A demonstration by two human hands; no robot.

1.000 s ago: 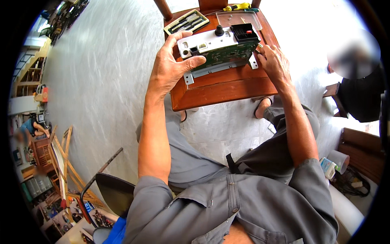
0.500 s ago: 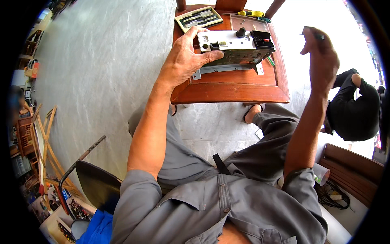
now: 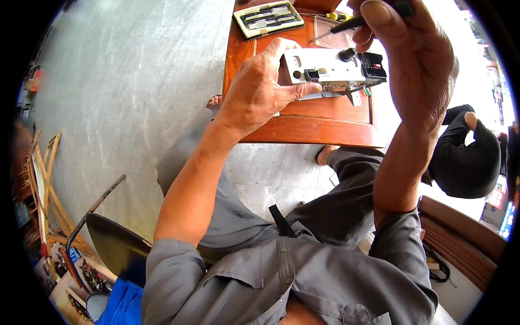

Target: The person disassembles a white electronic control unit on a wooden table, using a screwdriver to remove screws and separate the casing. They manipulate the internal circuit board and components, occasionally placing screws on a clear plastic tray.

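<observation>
1. Two hands up over the wooden tabletop (image 3: 303, 130); everything below is placed relative to the metal device chassis (image 3: 330, 70).
2. Left of the chassis: left hand (image 3: 260, 92), fingers clamped on its near-left end, thumb under the front face, index over the top. Looks like it's tilting the unit up off the tabletop so the front faces the person.
3. Behind-left of the chassis: open case of small tools (image 3: 268, 17) lying flat at the tabletop's far edge, within reach but clear of the work.
4. Chassis itself: silver box with a black knob on top and a black block at its right end, held above the middle of the tabletop, not lying flat.
5. Just behind the chassis: clear plastic tray (image 3: 330, 38), contents too small to tell.
6. Above-right of the chassis: right hand (image 3: 417, 65), fingers closed round a thin dark tool (image 3: 352, 23), tip pointing left, not touching the unit.
7. Far right of the chassis: another person in black (image 3: 466, 157), crouched on the floor, not involved.
</observation>
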